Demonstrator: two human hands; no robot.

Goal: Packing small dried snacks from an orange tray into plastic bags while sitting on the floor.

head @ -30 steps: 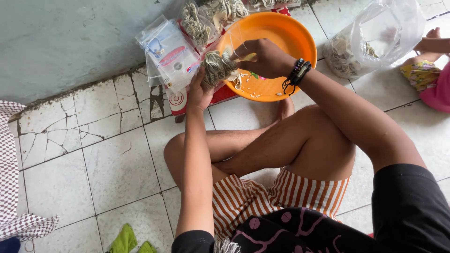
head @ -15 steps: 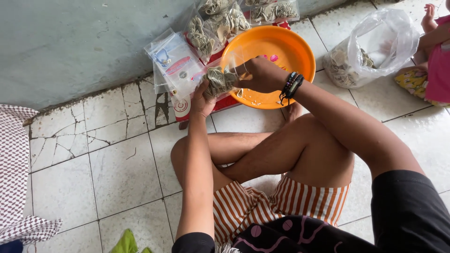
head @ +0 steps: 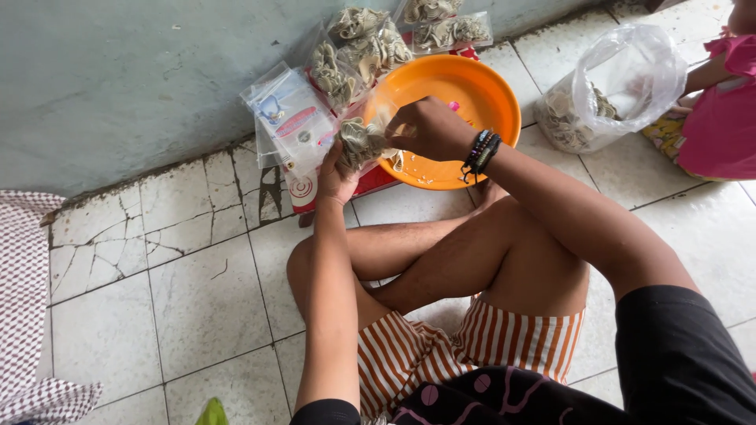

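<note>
An orange basin (head: 472,86) sits upper centre of the frame, catching spills. At its left rim, the left hand (head: 337,177) clamps a small clear packet of pale dried pieces (head: 364,140) upright; the right hand (head: 429,127) pinches its mouth.

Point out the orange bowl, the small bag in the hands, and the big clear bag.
orange bowl (head: 480,86): head view, bare inner wall.
small bag (head: 361,142): head view, its filled middle.
big clear bag (head: 622,75): head view, upper plastic.
</note>
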